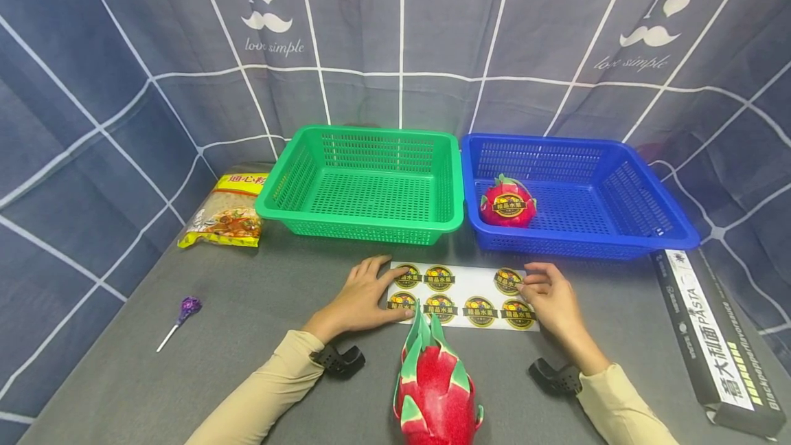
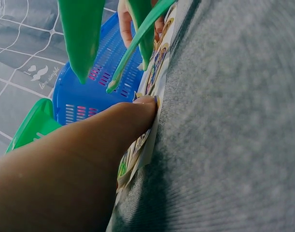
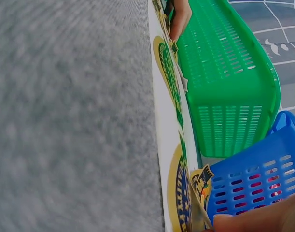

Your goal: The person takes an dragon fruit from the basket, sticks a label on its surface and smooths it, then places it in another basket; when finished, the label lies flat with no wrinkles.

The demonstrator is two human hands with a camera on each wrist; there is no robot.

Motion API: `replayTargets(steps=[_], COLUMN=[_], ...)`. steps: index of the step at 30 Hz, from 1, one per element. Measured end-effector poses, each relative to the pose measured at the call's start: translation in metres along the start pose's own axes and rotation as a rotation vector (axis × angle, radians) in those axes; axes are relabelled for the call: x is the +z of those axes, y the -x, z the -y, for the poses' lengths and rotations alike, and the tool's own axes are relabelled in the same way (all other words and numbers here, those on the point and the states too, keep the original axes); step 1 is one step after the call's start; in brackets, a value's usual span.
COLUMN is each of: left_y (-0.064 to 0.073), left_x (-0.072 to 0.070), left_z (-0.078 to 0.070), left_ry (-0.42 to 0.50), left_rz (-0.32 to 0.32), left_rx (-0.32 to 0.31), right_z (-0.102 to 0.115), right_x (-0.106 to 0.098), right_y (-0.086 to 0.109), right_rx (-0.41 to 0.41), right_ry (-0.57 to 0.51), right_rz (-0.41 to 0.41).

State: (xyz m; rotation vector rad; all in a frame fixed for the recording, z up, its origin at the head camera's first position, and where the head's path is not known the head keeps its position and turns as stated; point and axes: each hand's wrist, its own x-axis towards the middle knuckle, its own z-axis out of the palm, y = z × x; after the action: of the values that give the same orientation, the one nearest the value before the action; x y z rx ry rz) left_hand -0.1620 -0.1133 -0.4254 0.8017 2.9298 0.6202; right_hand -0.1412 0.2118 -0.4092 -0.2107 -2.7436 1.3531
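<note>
A white sticker sheet [image 1: 472, 287] with several round black-and-gold labels lies on the grey table, with a bare gap in its far row. My left hand [image 1: 364, 296] rests over the sheet's left end, its thumb [image 2: 140, 110] pressing the near edge. At the right end, my right hand [image 1: 554, 299] pinches the edge of a round sticker [image 1: 507, 281]; the right wrist view shows that sticker [image 3: 202, 186] standing up from the sheet. A red dragon fruit [image 1: 440, 390] with green leaf tips lies between my forearms, its tips overlapping the sheet's near edge in the head view.
Behind the sheet stand a green basket [image 1: 364, 229] and a blue basket [image 1: 556, 242]. Inside the blue one sits a dragon fruit [image 1: 503, 215] bearing a sticker. A pasta bag [image 1: 228, 215] and purple lollipop [image 1: 188, 307] lie left, a long pasta box [image 1: 717, 342] right.
</note>
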Motion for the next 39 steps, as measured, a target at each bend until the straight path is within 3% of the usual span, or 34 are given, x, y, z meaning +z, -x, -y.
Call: replayTargets(steps=[9,17,29,39], left_y=[0.001,0.001,0.000,0.000], left_x=[-0.001,-0.001,-0.001,-0.001], left_z=[-0.001,-0.001,0.000,-0.001], left_ry=[0.007,0.009,0.016,0.015], left_rz=[-0.002,-0.001,0.002,0.007], left_rx=[-0.003,-0.002,-0.003,-0.012], right_z=[-0.002,-0.002,0.007,0.012], right_x=[0.001,0.003,0.000,0.001], right_y=[-0.001,0.003,0.007,0.012], right_rx=[-0.026,-0.133,-0.055,-0.090], right_ry=[-0.037,-0.051,-0.029,-0.074], right_rz=[-0.015,-0.006,0.142,0.153])
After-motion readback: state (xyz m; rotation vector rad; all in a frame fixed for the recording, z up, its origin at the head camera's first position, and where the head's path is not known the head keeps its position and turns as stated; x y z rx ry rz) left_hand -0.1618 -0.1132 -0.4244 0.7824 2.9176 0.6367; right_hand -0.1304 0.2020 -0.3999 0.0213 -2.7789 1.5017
